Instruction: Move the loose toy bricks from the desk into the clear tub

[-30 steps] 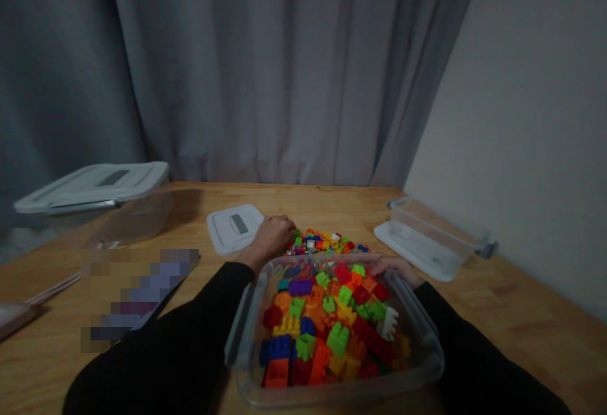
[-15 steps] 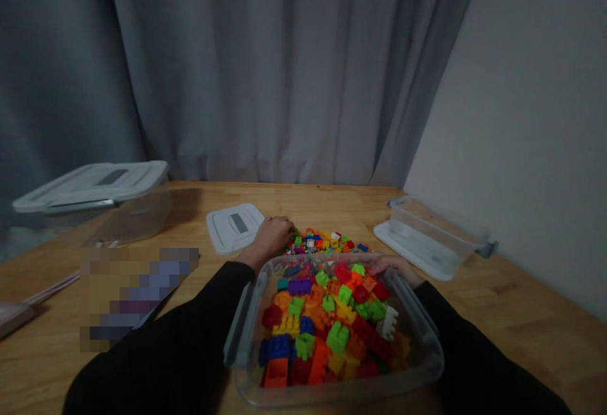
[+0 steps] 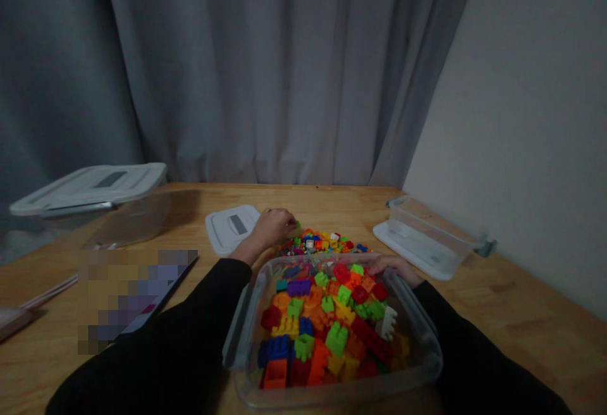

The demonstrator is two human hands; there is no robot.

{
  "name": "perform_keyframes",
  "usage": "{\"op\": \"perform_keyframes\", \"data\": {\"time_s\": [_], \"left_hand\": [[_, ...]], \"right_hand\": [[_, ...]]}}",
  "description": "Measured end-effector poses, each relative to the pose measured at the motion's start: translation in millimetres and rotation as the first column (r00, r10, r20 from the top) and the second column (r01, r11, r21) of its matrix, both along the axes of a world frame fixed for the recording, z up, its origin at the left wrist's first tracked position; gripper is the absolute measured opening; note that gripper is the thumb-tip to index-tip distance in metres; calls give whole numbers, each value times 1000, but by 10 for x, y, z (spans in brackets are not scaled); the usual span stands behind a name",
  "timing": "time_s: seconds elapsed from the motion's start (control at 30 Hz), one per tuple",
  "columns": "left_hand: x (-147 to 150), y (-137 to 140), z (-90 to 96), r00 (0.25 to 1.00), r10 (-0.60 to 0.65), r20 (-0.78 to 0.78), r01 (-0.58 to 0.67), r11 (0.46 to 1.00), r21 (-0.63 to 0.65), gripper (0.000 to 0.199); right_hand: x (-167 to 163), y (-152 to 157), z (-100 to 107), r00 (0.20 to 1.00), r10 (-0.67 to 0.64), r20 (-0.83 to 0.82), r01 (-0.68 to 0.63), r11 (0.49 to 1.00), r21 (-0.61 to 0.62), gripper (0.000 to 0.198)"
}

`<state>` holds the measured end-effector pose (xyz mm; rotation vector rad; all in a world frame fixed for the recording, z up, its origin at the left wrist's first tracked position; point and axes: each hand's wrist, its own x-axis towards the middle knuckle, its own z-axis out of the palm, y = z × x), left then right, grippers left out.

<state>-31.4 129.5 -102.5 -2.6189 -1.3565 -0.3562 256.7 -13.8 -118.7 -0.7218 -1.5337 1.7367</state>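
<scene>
A clear plastic tub [image 3: 429, 345] full of large coloured building blocks sits right in front of me. Behind it lies a pile of small coloured bricks [image 3: 322, 242] on the wooden table. My left hand [image 3: 270, 228] hovers at the left edge of that pile, fingers pinched on a small green brick [image 3: 296, 224]. My right hand [image 3: 396, 267] rests on the tub's far right rim, fingers curled over it. Both arms wear black sleeves.
A white lid [image 3: 231, 228] lies left of the pile. An empty clear container [image 3: 434, 228] stands on its lid at the right. A larger lidded clear box [image 3: 95, 203] stands at the far left. Curtain and wall close the back; a blurred flat item [image 3: 133, 295] lies at the left.
My left hand has lifted slightly from the pile's edge with a small green brick in its fingertips. My right hand has stayed on the tub rim.
</scene>
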Motion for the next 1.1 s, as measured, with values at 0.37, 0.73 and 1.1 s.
{"op": "perform_keyframes", "data": {"time_s": [0.37,0.73,1.1], "left_hand": [[130,-773,1001,946,-318,68,318,948,1,25],[277,-1443,1202,857,-514,35,503,820,-272,17],[316,-1398,1080,851,-526,5,479,772,-418,16]], "right_hand": [[18,-10,23,998,-9,58,1,991,137,49],[-13,-54,-38,994,-60,-87,56,997,-51,28],[0,11,-147,986,-39,-165,55,994,94,19]]}}
